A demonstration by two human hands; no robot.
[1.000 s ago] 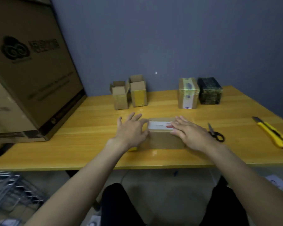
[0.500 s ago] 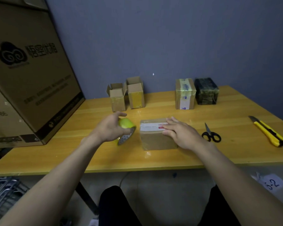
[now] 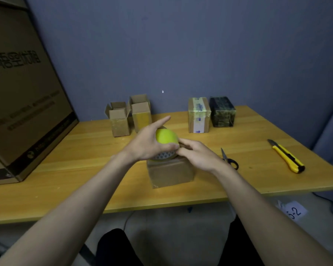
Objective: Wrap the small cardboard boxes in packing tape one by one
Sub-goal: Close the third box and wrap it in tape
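Gripping a yellow-green roll of packing tape (image 3: 166, 139), the left hand (image 3: 146, 144) holds it just above a small cardboard box (image 3: 170, 172) that sits near the front edge of the wooden surface (image 3: 85, 169). Its thumb curls around the near side of the roll while the forefinger points out straight past it. The right hand (image 3: 197, 155) meets the roll from the right, its fingers (image 3: 183, 148) bent together at the roll's edge; whether they pinch the tape end I cannot tell. Along the back wall stand two open small boxes (image 3: 130, 117), and well to their right a taped box (image 3: 198, 115) beside a dark wrapped box (image 3: 221, 111). Black-handled scissors (image 3: 229, 159) lie just right of the right wrist, and a yellow utility knife (image 3: 286, 156) lies farther right. A large carton (image 3: 23, 104) leans at the left.
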